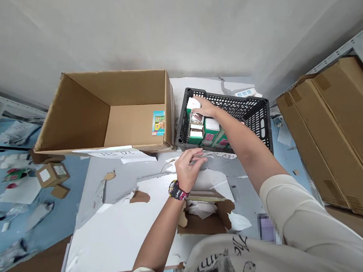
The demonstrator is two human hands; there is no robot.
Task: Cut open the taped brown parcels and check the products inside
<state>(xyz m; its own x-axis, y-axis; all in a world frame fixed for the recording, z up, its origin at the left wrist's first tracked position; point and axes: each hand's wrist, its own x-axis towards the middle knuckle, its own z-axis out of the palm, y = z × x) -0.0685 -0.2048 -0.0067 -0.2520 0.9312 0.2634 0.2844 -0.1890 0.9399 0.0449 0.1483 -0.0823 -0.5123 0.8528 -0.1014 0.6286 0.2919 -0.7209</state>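
a right hand (206, 108) reaches into a black plastic crate (183, 118), its bent fingers and thumb closed on a white-topped carton (193, 103) at the crate's rear left corner. the carton's flat top would seem best served by a light, even pinch on opposite sides, lifted straight to spare the thin board and clear an open carton (197, 118) just in front, a shiny round top showing inside. the wrist is best kept high over the neighbouring cartons. a left hand (188, 168), half open and holding nothing visible, hovers just off the crate's front left corner, well placed to steady the rim. the held carton shows a plain white top with faint marks and a strip of green side; its lower part is hidden, its tilt hard to judge.
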